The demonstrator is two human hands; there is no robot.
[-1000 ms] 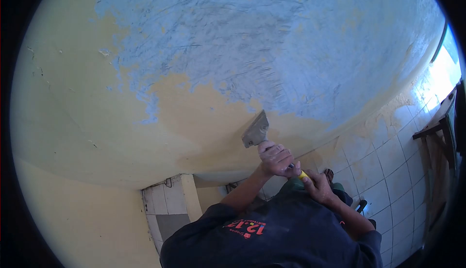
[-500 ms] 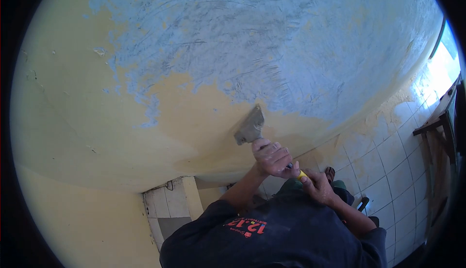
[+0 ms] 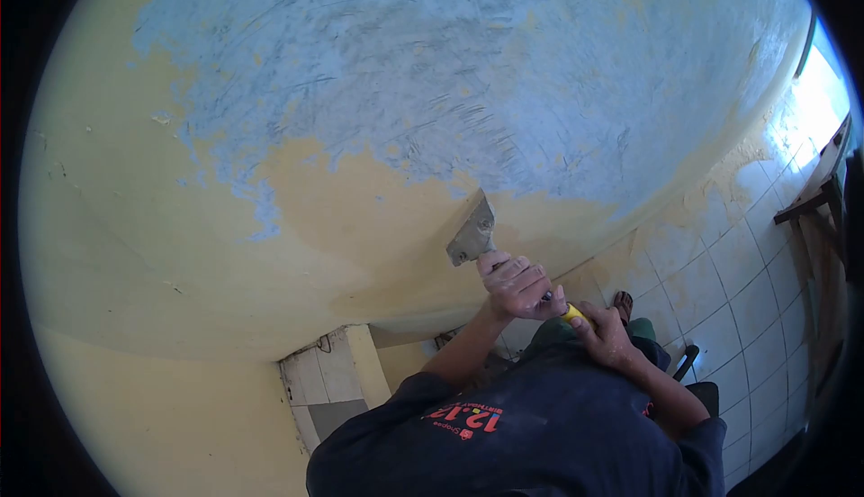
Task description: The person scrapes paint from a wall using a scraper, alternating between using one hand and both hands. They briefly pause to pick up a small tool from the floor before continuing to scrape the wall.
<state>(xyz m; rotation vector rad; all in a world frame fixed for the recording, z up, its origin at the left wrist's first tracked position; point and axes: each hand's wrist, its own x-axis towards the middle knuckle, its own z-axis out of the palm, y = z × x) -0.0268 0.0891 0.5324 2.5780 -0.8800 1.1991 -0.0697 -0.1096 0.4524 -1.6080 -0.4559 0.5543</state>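
The left hand (image 3: pixel 519 285), on a bent arm raised forward, has its fingers pressed together around the scraper (image 3: pixel 472 231) just behind the blade. The right hand (image 3: pixel 605 335) closes on the yellow handle end, below the left hand. The blade lies on the wall (image 3: pixel 270 254) where yellow paint meets the blue area; white tiles (image 3: pixel 729 299) lie right of the scraper.

Daylight comes from a very bright, overexposed opening (image 3: pixel 823 92) at the right edge, probably a window. The wall (image 3: pixel 360 227) is lit softly and evenly, with a faint shadow along its lower edge. Fisheye bending is strong, the corners are black, and the centre is fairly sharp.
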